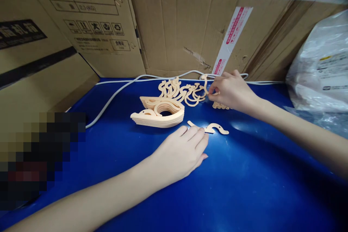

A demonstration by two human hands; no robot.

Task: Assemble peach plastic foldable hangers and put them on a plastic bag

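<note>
My right hand (pixel 231 90) pinches a thin, curved wooden piece (pixel 205 83) between thumb and fingers, at the right end of a loose pile of similar curved wooden pieces (pixel 190 94). Nearer to me, my left hand (pixel 183 148) rests low over the table, its bent fingers on a flat, wavy wooden piece (pixel 219 128). The fingers cover the middle of that piece; its two ends show. Left of the pile lies a neat stack of wooden cut-outs shaped like a boat or bird body (pixel 157 119), with rounded openings.
A blue table surface (pixel 244 188) lies under everything. Small wooden pieces (pixel 220 105) sit beneath my right hand. A white cable (pixel 116 94) runs along the back. Cardboard boxes (pixel 185 29) stand behind and at left; clear plastic wrapping (pixel 320 61) bulges at right.
</note>
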